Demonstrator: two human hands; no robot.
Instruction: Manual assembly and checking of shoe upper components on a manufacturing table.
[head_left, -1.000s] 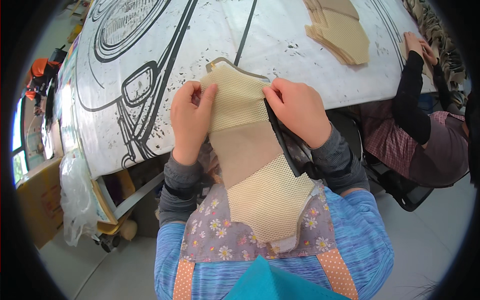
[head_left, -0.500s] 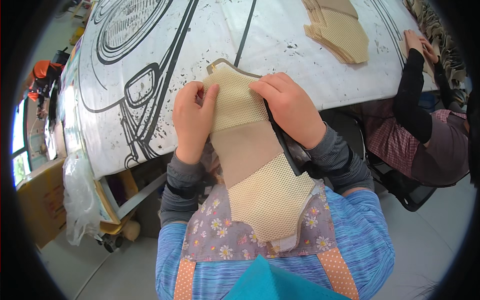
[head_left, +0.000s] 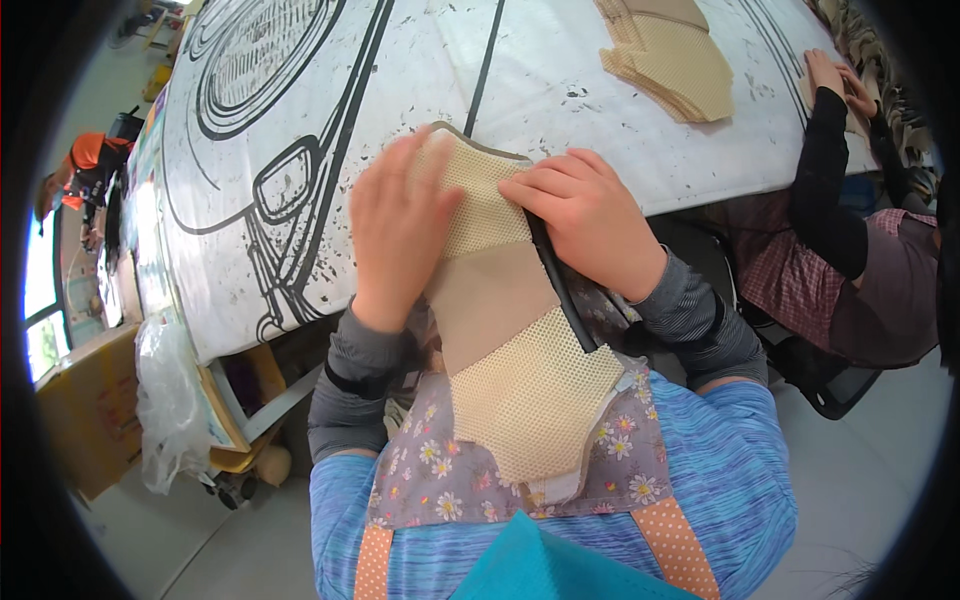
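A beige mesh fabric panel (head_left: 535, 395) with a plain tan band (head_left: 495, 295) across its middle hangs from the white table's front edge onto my lap. Its far end lies on the table, where a brownish edge shows behind the mesh. My right hand (head_left: 600, 225) pinches the panel's right edge near the top, fingertips on the mesh. Down that side, below those fingers, runs a narrow black strip (head_left: 563, 290). My left hand (head_left: 400, 235) is over the panel's upper left part; its fingers are smeared by motion, so their grip is unclear.
A stack of similar beige mesh pieces (head_left: 675, 75) lies farther back on the white table (head_left: 420, 90), which bears black line drawings. At right, a co-worker's hands (head_left: 835, 80) rest near piled brownish pieces (head_left: 890, 80). A plastic bag (head_left: 170, 400) hangs at left beside a cardboard box (head_left: 90, 420).
My left hand has gone from pinching the panel's left edge to a blurred position farther over its upper part. My right hand keeps its pinch, barely shifted.
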